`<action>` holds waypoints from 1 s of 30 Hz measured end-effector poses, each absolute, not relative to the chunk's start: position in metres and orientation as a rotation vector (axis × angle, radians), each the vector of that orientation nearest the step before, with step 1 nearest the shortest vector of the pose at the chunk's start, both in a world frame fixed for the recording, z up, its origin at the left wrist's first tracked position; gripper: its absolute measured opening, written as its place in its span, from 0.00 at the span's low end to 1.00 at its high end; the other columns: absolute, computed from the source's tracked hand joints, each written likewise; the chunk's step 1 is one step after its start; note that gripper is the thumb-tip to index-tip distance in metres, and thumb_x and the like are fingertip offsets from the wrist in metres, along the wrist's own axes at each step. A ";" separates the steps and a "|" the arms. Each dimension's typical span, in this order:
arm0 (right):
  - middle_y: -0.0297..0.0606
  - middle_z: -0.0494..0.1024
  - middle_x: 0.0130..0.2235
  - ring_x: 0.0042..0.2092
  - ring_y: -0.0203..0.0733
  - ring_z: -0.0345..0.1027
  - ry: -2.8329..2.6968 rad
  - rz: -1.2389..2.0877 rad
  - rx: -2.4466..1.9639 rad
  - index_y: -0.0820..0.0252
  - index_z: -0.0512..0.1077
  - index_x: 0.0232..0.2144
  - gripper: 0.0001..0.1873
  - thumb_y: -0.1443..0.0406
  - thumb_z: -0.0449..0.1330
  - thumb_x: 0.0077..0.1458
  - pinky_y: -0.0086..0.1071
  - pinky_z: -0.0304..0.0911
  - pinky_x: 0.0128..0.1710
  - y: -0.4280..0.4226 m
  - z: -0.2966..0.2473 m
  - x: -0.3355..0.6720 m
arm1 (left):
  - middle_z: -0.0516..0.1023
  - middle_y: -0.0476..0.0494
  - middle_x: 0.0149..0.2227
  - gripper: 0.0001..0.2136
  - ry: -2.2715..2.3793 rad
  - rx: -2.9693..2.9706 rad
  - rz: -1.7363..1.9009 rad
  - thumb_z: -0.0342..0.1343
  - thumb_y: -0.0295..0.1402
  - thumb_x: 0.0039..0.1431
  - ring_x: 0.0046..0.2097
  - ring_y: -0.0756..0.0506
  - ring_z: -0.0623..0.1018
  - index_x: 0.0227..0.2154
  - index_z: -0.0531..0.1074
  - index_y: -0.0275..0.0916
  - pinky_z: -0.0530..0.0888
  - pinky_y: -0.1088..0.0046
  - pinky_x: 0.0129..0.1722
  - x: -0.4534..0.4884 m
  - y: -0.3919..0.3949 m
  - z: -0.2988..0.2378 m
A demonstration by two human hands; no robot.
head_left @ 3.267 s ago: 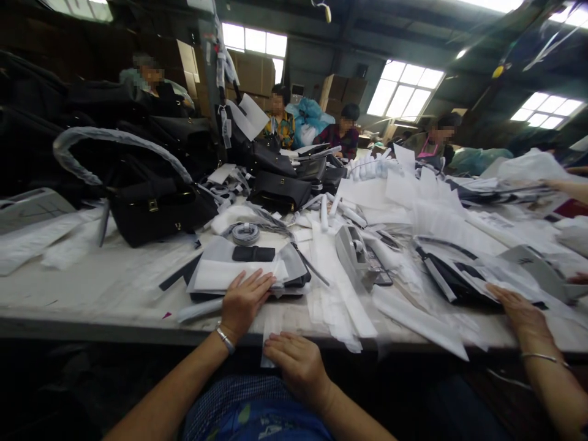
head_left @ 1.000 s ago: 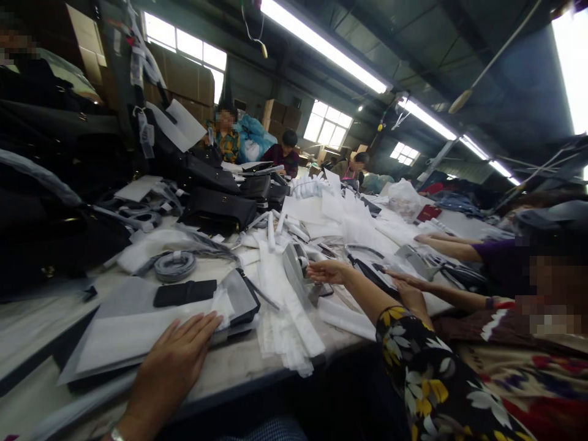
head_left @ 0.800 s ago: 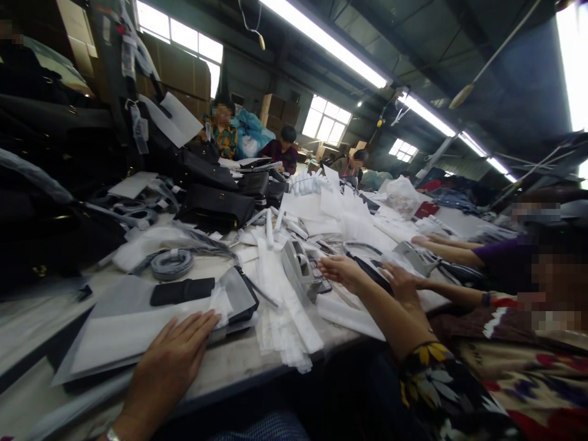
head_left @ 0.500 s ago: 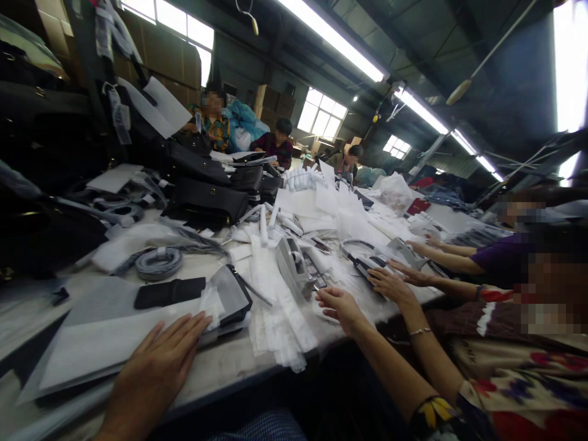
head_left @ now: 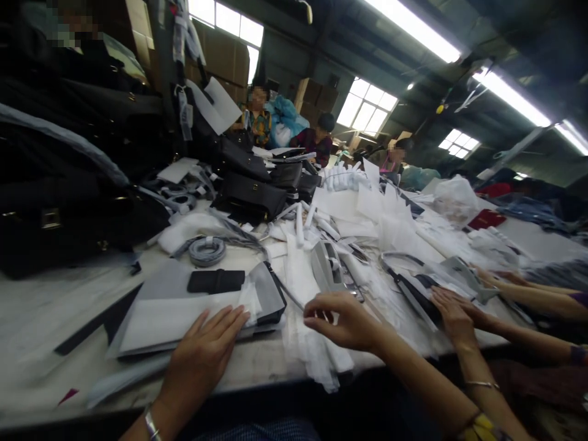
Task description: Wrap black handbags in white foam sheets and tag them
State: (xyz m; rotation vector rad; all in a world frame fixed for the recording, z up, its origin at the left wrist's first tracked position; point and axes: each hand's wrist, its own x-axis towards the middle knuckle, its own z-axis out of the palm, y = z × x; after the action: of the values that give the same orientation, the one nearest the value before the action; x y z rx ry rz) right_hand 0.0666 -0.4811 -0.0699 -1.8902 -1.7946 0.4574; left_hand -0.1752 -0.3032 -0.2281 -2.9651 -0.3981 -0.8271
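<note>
My left hand (head_left: 209, 343) lies flat, fingers stretched, on a white foam sheet (head_left: 169, 324). The sheet covers part of a flat dark piece, apparently a black bag (head_left: 274, 309), whose edge shows at the right. On top lies a small black strip-like piece (head_left: 215, 281). A thin dark strap (head_left: 287, 286) runs from the bag toward my right hand (head_left: 337, 318), which hovers with loosely curled fingers over white wrapping strips (head_left: 298, 263). Whether its fingertips touch the strap end, I cannot tell. A grey tape dispenser-like object (head_left: 327, 266) stands just beyond.
Black handbags (head_left: 250, 197) are heaped at the back left, near a wrapped strap coil (head_left: 206, 251). White sheets (head_left: 390, 214) fill the table's middle. At the right, a co-worker's hand (head_left: 454, 312) rests on a dark strapped piece (head_left: 418, 297). More co-workers sit across the table.
The view has swung left, so the scene sits farther right. My right hand has moved left over the table, toward the strap end. My left hand stays flat on the foam sheet.
</note>
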 end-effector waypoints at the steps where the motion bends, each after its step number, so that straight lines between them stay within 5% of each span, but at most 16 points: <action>1: 0.34 0.79 0.30 0.29 0.35 0.69 -1.923 0.508 -1.818 0.56 0.78 0.36 0.10 0.58 0.59 0.62 0.27 0.63 0.32 -0.457 -0.067 0.060 | 0.68 0.49 0.63 0.22 -0.407 -2.970 -0.815 0.47 0.30 0.67 0.60 0.40 0.72 0.63 0.62 0.45 0.64 0.54 0.60 -0.175 -0.304 -0.227; 11: 0.33 0.82 0.34 0.34 0.37 0.73 -2.774 0.712 -1.711 0.55 0.79 0.36 0.08 0.59 0.65 0.57 0.26 0.52 0.29 -0.287 -0.121 0.061 | 0.66 0.50 0.65 0.26 -0.451 -2.965 -0.827 0.45 0.21 0.62 0.61 0.43 0.71 0.61 0.65 0.44 0.59 0.58 0.64 -0.176 -0.309 -0.217; 18: 0.37 0.83 0.36 0.37 0.41 0.74 -2.948 0.789 -1.993 0.55 0.80 0.38 0.14 0.53 0.66 0.55 0.28 0.50 0.26 -0.260 -0.110 0.042 | 0.73 0.47 0.59 0.23 -0.554 -2.978 -1.074 0.42 0.21 0.64 0.59 0.47 0.72 0.56 0.72 0.47 0.53 0.64 0.67 -0.172 -0.311 -0.219; 23: 0.42 0.82 0.35 0.34 0.44 0.74 -2.993 0.644 -2.164 0.57 0.81 0.37 0.24 0.45 0.67 0.50 0.29 0.50 0.26 -0.248 -0.116 0.039 | 0.74 0.56 0.59 0.24 -0.496 -2.996 -1.032 0.43 0.20 0.61 0.58 0.47 0.72 0.55 0.72 0.46 0.48 0.64 0.68 -0.169 -0.309 -0.222; 30: 0.34 0.79 0.29 0.30 0.39 0.68 -2.679 0.651 -2.176 0.56 0.77 0.30 0.29 0.39 0.68 0.41 0.29 0.49 0.27 -0.240 -0.133 0.078 | 0.71 0.58 0.61 0.27 -0.384 -2.940 -0.927 0.45 0.20 0.57 0.59 0.45 0.71 0.58 0.70 0.45 0.42 0.60 0.69 -0.172 -0.303 -0.225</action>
State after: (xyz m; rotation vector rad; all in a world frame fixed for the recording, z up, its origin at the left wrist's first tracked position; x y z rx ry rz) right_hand 0.0783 -0.2396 -0.1329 -2.1763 -2.6789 0.6510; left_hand -0.1717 -0.3032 -0.2253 -2.9399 -0.3841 -0.9267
